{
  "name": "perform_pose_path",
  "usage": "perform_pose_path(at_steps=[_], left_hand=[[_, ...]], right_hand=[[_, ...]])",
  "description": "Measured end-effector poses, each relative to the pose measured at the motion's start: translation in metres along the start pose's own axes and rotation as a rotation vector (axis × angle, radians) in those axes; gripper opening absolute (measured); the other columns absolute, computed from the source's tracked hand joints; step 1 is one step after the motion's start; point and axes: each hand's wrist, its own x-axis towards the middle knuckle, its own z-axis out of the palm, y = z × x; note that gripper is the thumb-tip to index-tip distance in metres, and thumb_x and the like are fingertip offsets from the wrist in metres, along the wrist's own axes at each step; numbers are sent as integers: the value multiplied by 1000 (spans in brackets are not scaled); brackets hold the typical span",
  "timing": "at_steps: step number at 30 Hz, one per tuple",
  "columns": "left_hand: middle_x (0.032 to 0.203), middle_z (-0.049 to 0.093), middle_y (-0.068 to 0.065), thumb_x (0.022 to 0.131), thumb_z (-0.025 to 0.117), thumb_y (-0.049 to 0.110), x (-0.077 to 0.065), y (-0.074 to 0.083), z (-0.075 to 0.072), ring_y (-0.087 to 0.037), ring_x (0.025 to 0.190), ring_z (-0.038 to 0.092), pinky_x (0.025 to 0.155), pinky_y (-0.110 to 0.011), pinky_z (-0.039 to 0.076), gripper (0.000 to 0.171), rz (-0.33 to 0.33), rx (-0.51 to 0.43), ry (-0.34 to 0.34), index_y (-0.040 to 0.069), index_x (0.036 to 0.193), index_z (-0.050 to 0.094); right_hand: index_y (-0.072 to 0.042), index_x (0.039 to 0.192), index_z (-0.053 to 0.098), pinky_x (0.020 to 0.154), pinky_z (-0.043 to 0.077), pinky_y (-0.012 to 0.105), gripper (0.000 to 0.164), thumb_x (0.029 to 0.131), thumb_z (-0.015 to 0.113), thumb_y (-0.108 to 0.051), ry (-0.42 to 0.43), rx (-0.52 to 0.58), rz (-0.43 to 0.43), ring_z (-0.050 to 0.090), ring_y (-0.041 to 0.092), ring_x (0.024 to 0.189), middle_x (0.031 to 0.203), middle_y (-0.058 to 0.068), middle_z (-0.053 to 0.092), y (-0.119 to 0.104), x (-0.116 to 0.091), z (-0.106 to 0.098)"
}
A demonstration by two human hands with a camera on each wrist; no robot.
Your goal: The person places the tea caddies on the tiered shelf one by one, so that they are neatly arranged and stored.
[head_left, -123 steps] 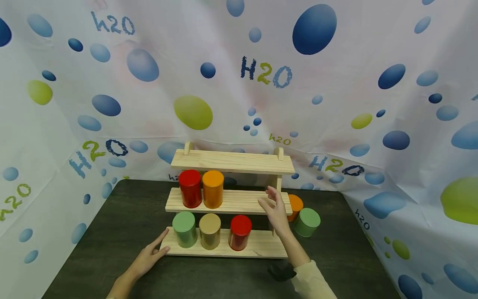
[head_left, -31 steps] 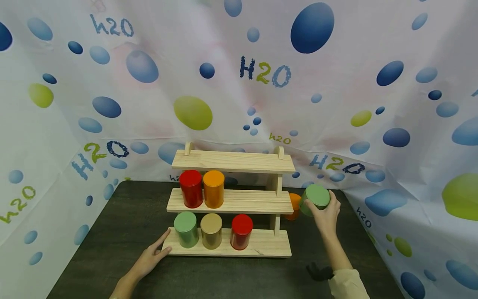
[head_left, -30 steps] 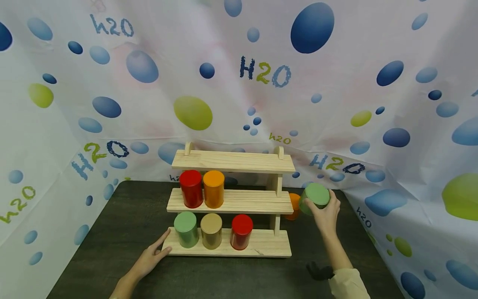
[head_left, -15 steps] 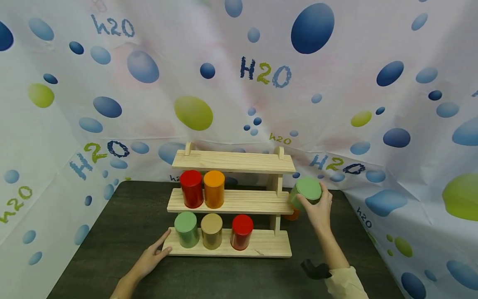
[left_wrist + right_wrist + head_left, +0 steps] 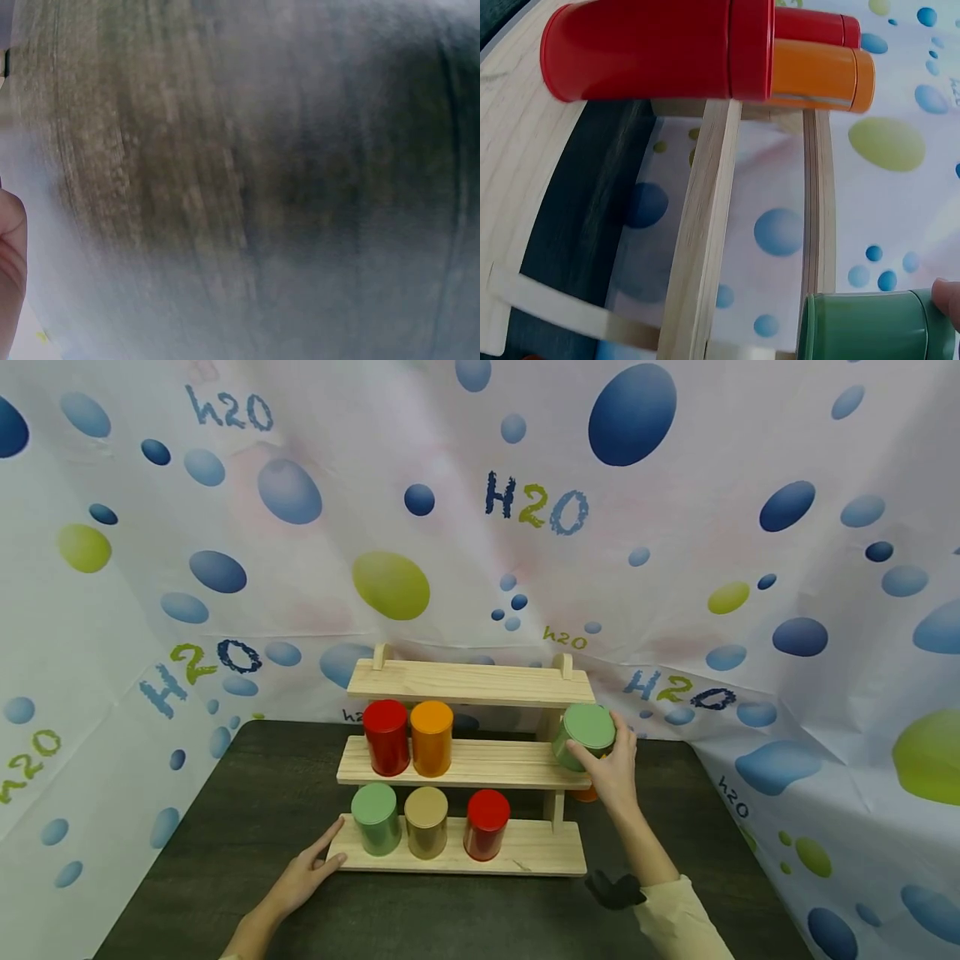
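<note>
In the head view my right hand [image 5: 615, 772] grips a green lidded canister [image 5: 588, 732] at the right end of the middle shelf [image 5: 495, 762]. Thumb and fingers wrap its sides. The right wrist view shows the same canister [image 5: 870, 327] with a fingertip at its lid. My left hand [image 5: 302, 877] rests with straight fingers against the left end of the bottom shelf [image 5: 536, 850]. A red canister [image 5: 386, 739] and an orange canister [image 5: 431, 739] stand at the middle shelf's left. Below stand a green canister [image 5: 376, 820], a beige canister [image 5: 426, 823] and a red canister [image 5: 487, 825].
The wooden three-tier rack stands on a dark table [image 5: 420, 918], its top shelf [image 5: 468, 683] bearing nothing. Another orange canister [image 5: 587, 794] sits behind the rack's right side, mostly hidden. A patterned curtain [image 5: 465, 560] hangs behind. The left wrist view mostly shows the blurred tabletop [image 5: 225, 180].
My right hand first reached over the middle shelf, then took the green canister from the table on the right, raised it and carried it left to the middle shelf. My left hand stayed put.
</note>
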Motion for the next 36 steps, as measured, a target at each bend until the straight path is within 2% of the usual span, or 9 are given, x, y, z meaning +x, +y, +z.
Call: perform_pose_path(at_steps=[2, 5, 8, 9, 14, 22, 26, 29, 36], left_hand=[[98, 65, -22, 92, 54, 30, 0, 0, 0, -18, 66, 64, 64, -31, 47, 68, -2, 0, 8, 11, 147, 18], [99, 65, -21, 92, 55, 30, 0, 0, 1, -18, 66, 64, 64, -30, 47, 68, -3, -3, 12, 11, 147, 19], [86, 67, -15, 92, 54, 30, 1, 0, 1, -17, 62, 62, 62, -30, 46, 69, -3, -9, 7, 12, 147, 18], [77, 66, -12, 92, 54, 31, 1, 0, 1, -17, 59, 60, 60, -29, 45, 69, -8, -10, 4, 12, 147, 17], [55, 55, -6, 92, 54, 33, 1, 0, 3, -15, 50, 52, 56, -28, 42, 70, -32, -12, 9, 14, 147, 17], [55, 56, -6, 92, 54, 34, 1, 0, 5, -13, 49, 51, 54, -28, 42, 70, -51, 2, 8, 14, 147, 17], [62, 63, -8, 92, 53, 33, 1, 1, 4, -15, 54, 57, 55, -29, 44, 69, -28, -1, 9, 13, 147, 17], [74, 68, -14, 93, 53, 30, 0, 2, 3, -19, 61, 63, 58, -30, 46, 67, -4, -15, 4, 11, 147, 17], [102, 63, -27, 93, 53, 27, 0, 1, 2, -21, 72, 67, 62, -30, 49, 67, 14, -47, 4, 10, 147, 17]], right_hand=[[-2, 142, 22, 96, 26, 57, 85, 77, 73, -23, -14, -2, -6, 30, 38, 117, 129, 24, 28, -3, 1, 5], [-5, 143, 23, 95, 26, 57, 85, 77, 73, -23, -36, 6, -4, 30, 37, 117, 129, 23, 28, -8, 3, 12], [-6, 143, 22, 95, 28, 55, 85, 77, 72, -23, -57, 35, -3, 30, 36, 117, 130, 22, 27, -15, 6, 20], [-6, 143, 22, 95, 28, 54, 84, 78, 72, -23, -65, 53, -4, 31, 36, 117, 130, 22, 27, -18, 7, 22], [-6, 143, 21, 98, 30, 52, 83, 78, 71, -20, -112, 145, 0, 32, 36, 119, 132, 22, 24, -31, 13, 38], [-7, 143, 22, 102, 29, 47, 83, 77, 72, -18, -157, 236, 42, 33, 34, 122, 136, 20, 22, -48, 17, 63], [-8, 143, 22, 100, 30, 48, 83, 78, 71, -18, -165, 279, 49, 35, 34, 121, 138, 19, 22, -56, 20, 72], [-9, 143, 22, 99, 31, 48, 82, 78, 71, -19, -181, 308, 60, 36, 33, 120, 137, 18, 23, -63, 23, 76], [-11, 142, 25, 96, 34, 49, 80, 78, 71, -21, -222, 292, 67, 35, 33, 120, 137, 16, 24, -81, 30, 86]])
